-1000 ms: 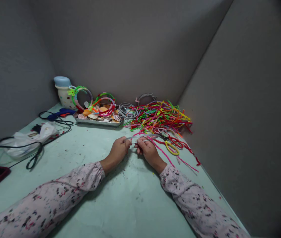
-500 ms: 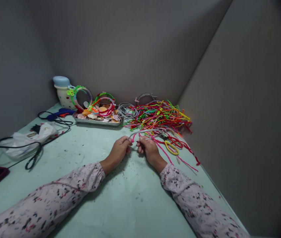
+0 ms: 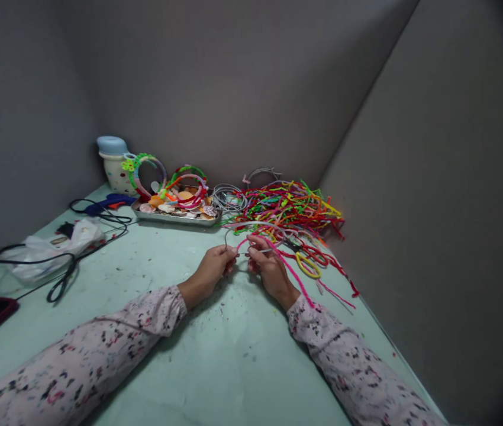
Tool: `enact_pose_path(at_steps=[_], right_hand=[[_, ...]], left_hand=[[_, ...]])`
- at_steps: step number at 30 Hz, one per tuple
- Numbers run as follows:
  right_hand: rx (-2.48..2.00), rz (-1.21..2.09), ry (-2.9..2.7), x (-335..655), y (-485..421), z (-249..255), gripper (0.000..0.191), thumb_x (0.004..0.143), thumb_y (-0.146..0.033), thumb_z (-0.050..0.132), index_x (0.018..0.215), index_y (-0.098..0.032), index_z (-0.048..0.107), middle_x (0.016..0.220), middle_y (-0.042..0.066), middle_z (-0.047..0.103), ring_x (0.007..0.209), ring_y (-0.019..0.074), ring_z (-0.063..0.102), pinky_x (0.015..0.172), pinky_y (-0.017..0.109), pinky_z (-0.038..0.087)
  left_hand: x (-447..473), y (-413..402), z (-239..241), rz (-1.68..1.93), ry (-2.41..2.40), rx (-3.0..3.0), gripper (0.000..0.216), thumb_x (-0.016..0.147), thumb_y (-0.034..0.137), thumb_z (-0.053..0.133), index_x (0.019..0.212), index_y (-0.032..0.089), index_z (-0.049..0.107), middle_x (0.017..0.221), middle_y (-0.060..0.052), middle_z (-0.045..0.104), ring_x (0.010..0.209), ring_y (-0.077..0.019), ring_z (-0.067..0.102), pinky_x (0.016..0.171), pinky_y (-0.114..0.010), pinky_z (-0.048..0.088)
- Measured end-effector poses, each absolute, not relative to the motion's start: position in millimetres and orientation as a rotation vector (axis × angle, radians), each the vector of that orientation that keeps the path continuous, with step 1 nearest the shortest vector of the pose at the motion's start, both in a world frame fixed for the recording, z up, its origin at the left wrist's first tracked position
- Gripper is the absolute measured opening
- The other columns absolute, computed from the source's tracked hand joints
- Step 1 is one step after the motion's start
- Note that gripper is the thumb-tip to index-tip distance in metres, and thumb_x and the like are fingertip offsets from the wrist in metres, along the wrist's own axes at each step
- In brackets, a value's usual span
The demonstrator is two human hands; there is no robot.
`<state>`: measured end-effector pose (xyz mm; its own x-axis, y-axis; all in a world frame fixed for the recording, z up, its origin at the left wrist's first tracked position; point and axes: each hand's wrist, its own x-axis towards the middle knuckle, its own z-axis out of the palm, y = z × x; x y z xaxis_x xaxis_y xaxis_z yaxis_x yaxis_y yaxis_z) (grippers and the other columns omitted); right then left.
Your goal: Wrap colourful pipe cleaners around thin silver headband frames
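Note:
My left hand (image 3: 213, 267) is closed in a pinch on a grey wire hoop (image 3: 255, 223) and the end of a bright pink pipe cleaner (image 3: 296, 274). The hoop arches up beyond both hands. From the left fingertips, the pipe cleaner bends over the fingers of my right hand (image 3: 271, 273) and trails down to the floral right cuff. My right thumb and fingers close around part of the wire, a small gap away from the left fingertips. What lies inside the right fingers is partly hidden.
Behind my hands lies a tangled heap of coloured pipe cleaners (image 3: 291, 207), with yellow-handled scissors (image 3: 308, 265) before it. A metal tray (image 3: 176, 219) holds shells and wrapped hoops. Coiled grey wire (image 3: 230, 198), a lidded cup (image 3: 116, 171), a plastic bag (image 3: 38, 254) and black cables (image 3: 74, 263) stand or lie around.
The pink pipe cleaner has shifted so that it crosses over my right hand to the cuff. The wire hoop has risen slightly, and some right fingers have lifted.

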<state>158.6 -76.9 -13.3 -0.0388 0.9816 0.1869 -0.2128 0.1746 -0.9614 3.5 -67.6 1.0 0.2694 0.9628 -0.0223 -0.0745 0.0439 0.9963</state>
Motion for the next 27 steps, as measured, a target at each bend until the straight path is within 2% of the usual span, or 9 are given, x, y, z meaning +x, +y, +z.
enact_pose_path(at_steps=[5,12,18,27], right_hand=[[-0.876,1.260,-1.167,158.6,-78.1,-12.8,0.046,0.081,-0.039,0.061,0.124,-0.025,0.051,0.071,-0.004,0.058,0.050,0.0075,0.052,0.045,0.018,0.038],[-0.759,1.399,-1.007,159.8,-74.8,-13.8,0.052,0.081,-0.046,0.061,0.126,-0.025,0.046,0.079,-0.003,0.060,0.050,0.0070,0.054,0.042,0.017,0.037],[-0.763,1.441,-1.078,158.4,-76.2,-13.0,0.073,0.074,-0.036,0.070,0.137,-0.023,0.035,0.077,-0.002,0.064,0.053,0.0091,0.057,0.044,0.017,0.040],[-0.821,1.286,-1.054,161.6,-74.1,-11.5,0.060,0.077,-0.038,0.067,0.130,-0.026,0.042,0.077,-0.004,0.061,0.050,0.0075,0.053,0.043,0.018,0.038]], left_hand=[[3.9,-67.4,-1.7,0.983,0.883,1.292,0.031,0.078,0.042,0.061,0.068,0.015,0.051,0.053,0.004,0.046,0.047,-0.0069,0.037,0.046,-0.021,0.026],[4.0,-69.6,2.0,0.982,0.793,1.199,0.031,0.075,0.041,0.067,0.071,0.014,0.054,0.057,0.004,0.048,0.048,-0.0062,0.039,0.046,-0.020,0.027],[1.1,-68.2,4.8,1.015,0.714,1.056,0.027,0.074,0.036,0.070,0.073,0.013,0.057,0.061,0.001,0.050,0.049,-0.0057,0.041,0.045,-0.019,0.028],[0.2,-63.1,2.1,1.055,0.677,0.986,0.028,0.072,0.035,0.073,0.072,0.012,0.056,0.069,0.001,0.052,0.052,-0.0045,0.043,0.046,-0.017,0.031]])
